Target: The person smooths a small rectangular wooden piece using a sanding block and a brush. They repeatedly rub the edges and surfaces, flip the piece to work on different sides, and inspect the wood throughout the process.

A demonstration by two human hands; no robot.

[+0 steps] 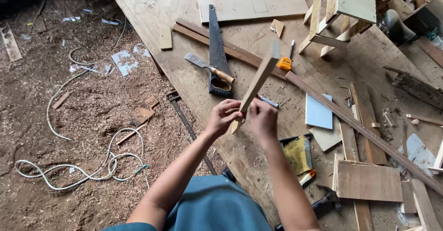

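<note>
I am looking down at my two bare hands, which are meeting at the middle of the frame above a cluttered plywood bench. My left hand and my right hand are both pinching the near end of a thin wooden strip; the fingers of each hand are closing snugly around it, not spread open. The strip's long axis is running from my hands up and to the right, its far end rising free in the air toward the upper middle of the frame. Both hands are sitting at the same low end, so neither is nearer the far tip.

Just beyond the strip, to the upper left, a handsaw and a wooden-handled trowel are lying on the bench. An orange tape measure is resting just right of the strip's raised end. A long dark batten is crossing the bench diagonally toward the lower right. The bench edge is falling away on my left to a sawdust floor with a looped white cable. The air above the strip is open.
</note>
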